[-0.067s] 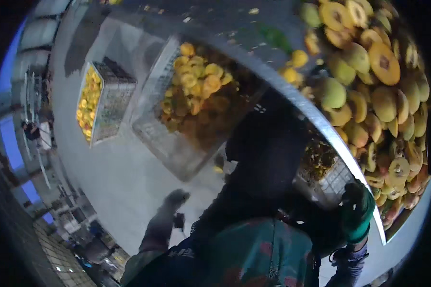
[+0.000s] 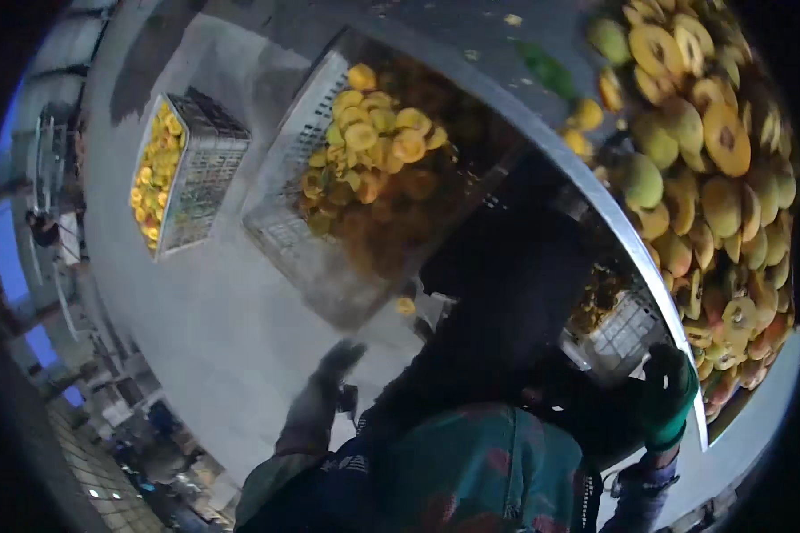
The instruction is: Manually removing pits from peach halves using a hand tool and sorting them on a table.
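My left hand (image 2: 340,360), in a dark glove and slightly blurred, hangs over the floor with its fingers stretched out and nothing visible in it. In a dark green glove, my right hand (image 2: 668,386) is curled against the metal rim (image 2: 638,233) of the table; its fingertips are partly lost in shadow. Beyond that rim lies a heap of halved yellow peaches (image 2: 724,209), several with stones showing. Left of the table, a large pale crate (image 2: 271,233) holds more peach halves (image 2: 378,133).
Another crate (image 2: 206,169) filled with yellow fruit stands on the floor farther left. A smaller crate (image 2: 627,333) with dark scraps sits beneath the table edge. A green leaf (image 2: 545,69) and loose bits lie on the tabletop. One fruit piece (image 2: 405,306) is on the floor.
The view has shifted slightly, moving the crates and the peach heap within the picture. My left hand appears a little higher and farther right; my right hand stays at the rim.
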The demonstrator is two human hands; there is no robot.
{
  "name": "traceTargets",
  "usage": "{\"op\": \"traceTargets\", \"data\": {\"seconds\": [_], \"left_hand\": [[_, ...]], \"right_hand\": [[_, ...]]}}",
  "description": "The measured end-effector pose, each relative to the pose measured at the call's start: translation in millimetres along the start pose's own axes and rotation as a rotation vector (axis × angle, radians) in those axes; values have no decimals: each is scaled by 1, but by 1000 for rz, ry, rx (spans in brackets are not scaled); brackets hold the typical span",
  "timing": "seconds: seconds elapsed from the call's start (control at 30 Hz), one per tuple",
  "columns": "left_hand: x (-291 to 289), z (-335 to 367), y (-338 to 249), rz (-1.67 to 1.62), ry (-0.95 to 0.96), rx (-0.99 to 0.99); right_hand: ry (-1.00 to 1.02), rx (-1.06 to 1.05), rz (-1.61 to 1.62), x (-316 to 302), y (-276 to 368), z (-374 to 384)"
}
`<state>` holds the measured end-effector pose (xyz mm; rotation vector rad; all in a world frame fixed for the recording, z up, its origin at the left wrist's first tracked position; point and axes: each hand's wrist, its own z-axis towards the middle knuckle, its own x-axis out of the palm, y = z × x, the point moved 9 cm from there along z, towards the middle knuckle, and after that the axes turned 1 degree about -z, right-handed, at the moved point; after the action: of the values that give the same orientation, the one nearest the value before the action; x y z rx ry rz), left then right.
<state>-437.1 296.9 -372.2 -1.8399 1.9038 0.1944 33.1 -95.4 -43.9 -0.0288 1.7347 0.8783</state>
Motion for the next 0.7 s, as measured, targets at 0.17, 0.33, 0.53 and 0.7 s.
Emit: {"op": "traceTargets", "data": {"seconds": [0.17, 0.33, 0.53, 0.7], "left_hand": [[45, 39, -95, -47, 9, 130], [82, 107, -117, -59, -15, 323], [48, 109, -149, 61, 196, 385], [-32, 0, -165, 299, 354, 448]], "right_hand": [[-184, 458, 54, -26, -9, -41], [-132, 432, -128, -13, 50, -29], [-178, 298, -259, -37, 65, -40], [-170, 167, -197, -5, -11, -89]]}}
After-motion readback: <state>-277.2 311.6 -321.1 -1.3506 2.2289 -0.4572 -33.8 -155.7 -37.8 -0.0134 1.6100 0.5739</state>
